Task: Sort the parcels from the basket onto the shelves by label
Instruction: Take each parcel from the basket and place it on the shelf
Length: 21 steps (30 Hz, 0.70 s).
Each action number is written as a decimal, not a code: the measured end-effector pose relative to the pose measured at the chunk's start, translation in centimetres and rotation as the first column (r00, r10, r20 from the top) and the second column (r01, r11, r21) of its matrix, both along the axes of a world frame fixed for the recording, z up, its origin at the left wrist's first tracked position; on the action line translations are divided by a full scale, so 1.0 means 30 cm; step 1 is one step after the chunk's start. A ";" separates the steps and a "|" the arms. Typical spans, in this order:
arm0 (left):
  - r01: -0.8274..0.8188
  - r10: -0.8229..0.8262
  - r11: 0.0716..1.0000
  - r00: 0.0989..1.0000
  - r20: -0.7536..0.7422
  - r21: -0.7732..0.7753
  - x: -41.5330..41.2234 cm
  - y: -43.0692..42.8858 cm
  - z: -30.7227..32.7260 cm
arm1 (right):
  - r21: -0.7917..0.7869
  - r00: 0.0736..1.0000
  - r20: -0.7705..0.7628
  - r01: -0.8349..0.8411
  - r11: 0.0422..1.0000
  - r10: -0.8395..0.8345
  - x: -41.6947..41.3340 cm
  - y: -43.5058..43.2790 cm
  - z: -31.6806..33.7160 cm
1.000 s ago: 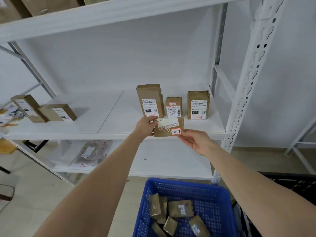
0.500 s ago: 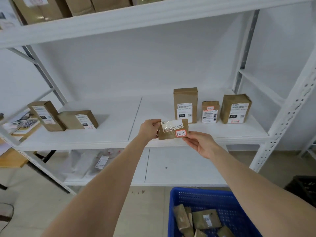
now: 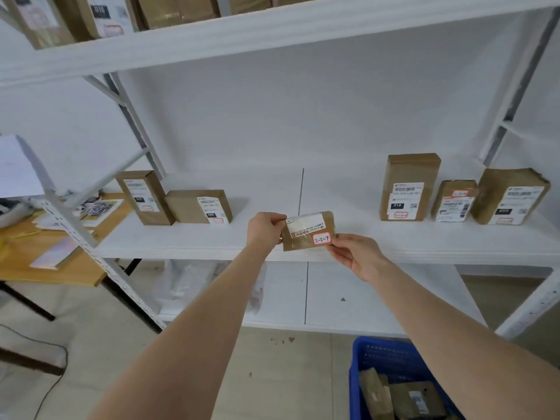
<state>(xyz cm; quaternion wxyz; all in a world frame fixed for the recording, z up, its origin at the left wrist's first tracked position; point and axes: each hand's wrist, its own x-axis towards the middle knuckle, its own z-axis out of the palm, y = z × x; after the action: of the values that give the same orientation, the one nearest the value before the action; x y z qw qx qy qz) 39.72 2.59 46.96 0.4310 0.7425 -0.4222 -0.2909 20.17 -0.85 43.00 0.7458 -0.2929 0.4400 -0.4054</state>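
A small brown parcel [image 3: 306, 237] with a white label and a red-edged sticker reading 3-3-4 is held up in front of the middle shelf [image 3: 188, 242]. My left hand [image 3: 264, 229] pinches its left end and my right hand [image 3: 353, 256] pinches its lower right corner. Three brown parcels [image 3: 409, 187] stand on the shelf to the right, two more parcels [image 3: 198, 206] to the left. The blue basket [image 3: 368, 356] at the bottom right holds several parcels.
The top shelf [image 3: 272, 31] carries more boxes. A lower shelf [image 3: 348, 298] has plastic bags at its left. White slotted uprights [image 3: 75, 225] frame the rack. A wooden table [image 3: 60, 271] with papers stands at the left, a cable lies on the floor.
The view has swung left, so the three standing parcels and the basket now lie further right. Both hands still hold the parcel, now in front of the shelf's middle seam.
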 end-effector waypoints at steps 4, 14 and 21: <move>-0.009 0.009 1.000 1.000 0.005 0.007 0.100 0.025 -0.030 | 0.007 1.000 -0.028 -0.005 1.000 0.006 0.105 0.006 -0.029; 0.086 -0.085 0.995 0.996 -0.026 0.049 0.433 -0.129 -0.090 | 0.012 0.979 -0.134 0.157 0.987 -0.154 0.439 -0.075 -0.104; 0.176 -0.163 0.982 0.974 -0.159 0.074 0.525 -0.259 -0.187 | -0.080 0.822 -0.460 0.339 0.937 -0.337 0.590 -0.147 -0.218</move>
<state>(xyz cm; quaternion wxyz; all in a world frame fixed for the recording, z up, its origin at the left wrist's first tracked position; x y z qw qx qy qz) 55.47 -5.17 41.36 0.4028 0.6975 -0.4368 -0.4006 37.87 -5.27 36.47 0.5350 -0.2972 0.6520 -0.4475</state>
